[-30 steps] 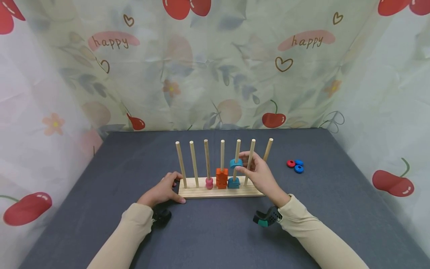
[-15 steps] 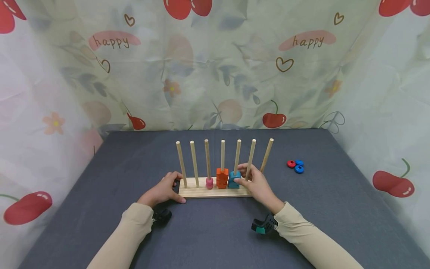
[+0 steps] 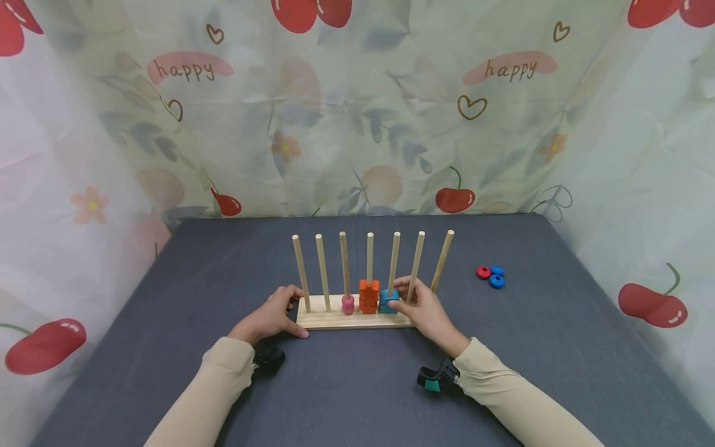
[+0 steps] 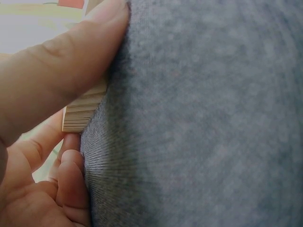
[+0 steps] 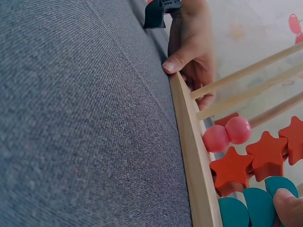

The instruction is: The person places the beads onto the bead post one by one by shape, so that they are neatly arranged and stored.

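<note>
A wooden peg board (image 3: pixel 357 321) with several upright pegs stands before me. The left hand (image 3: pixel 272 315) grips its left end, thumb at the front corner and fingers behind. Pink round beads (image 3: pixel 348 304) sit on one peg, and orange star beads (image 3: pixel 369 297) are stacked on the peg beside it. Teal half-round beads (image 5: pixel 258 206) are stacked on the peg to the right of the stars. The right hand (image 3: pixel 427 312) pinches the topmost teal bead (image 5: pixel 280 184), with its thumb on the near side. Its other fingers reach behind a bare peg and are partly hidden.
To the right of the board lie a red ring bead (image 3: pixel 483 272) and two blue ring beads (image 3: pixel 496 281) in a small group. Dark grey cloth (image 3: pixel 357 385) covers the table. A printed curtain (image 3: pixel 346 124) hangs behind and at both sides.
The right hand has lowered the teal half-round bead down its peg onto the teal stack. The left hand has stayed on the board's left end.
</note>
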Demonstrator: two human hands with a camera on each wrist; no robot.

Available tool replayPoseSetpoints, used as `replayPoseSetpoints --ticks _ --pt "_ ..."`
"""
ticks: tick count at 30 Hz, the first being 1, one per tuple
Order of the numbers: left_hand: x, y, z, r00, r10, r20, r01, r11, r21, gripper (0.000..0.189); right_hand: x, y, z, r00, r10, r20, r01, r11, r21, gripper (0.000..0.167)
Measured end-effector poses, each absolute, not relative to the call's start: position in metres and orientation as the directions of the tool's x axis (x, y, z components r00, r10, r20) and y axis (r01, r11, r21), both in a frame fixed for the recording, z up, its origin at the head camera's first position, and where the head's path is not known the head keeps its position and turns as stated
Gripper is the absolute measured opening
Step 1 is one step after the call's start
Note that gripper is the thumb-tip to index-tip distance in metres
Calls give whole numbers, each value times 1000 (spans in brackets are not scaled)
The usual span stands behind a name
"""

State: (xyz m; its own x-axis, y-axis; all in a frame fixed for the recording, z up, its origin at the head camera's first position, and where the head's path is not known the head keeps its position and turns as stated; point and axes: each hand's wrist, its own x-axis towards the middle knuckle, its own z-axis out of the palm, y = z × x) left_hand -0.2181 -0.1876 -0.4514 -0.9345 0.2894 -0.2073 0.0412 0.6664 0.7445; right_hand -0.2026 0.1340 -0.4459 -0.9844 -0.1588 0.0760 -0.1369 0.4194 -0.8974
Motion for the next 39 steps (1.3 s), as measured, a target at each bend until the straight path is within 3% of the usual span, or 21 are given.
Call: replayPoseSetpoints --ticks 17,24,30,39 --pt "-217 -188 -450 -932 289 -220 32 669 743 75 -202 140 -448 -972 -220 81 -166 403 -900 40" --pt "-217 -187 -450 -932 286 -221 29 668 744 75 -192 148 -445 -955 -296 16 -136 390 -911 64" --pt "-217 -188 -449 -933 288 -216 31 663 748 75 -178 156 -440 -949 -304 -85 -71 468 -881 83" --pt "-215 -190 -447 -928 324 -184 81 657 749 76 -156 183 -422 -907 -397 -140 -75 479 -874 73"
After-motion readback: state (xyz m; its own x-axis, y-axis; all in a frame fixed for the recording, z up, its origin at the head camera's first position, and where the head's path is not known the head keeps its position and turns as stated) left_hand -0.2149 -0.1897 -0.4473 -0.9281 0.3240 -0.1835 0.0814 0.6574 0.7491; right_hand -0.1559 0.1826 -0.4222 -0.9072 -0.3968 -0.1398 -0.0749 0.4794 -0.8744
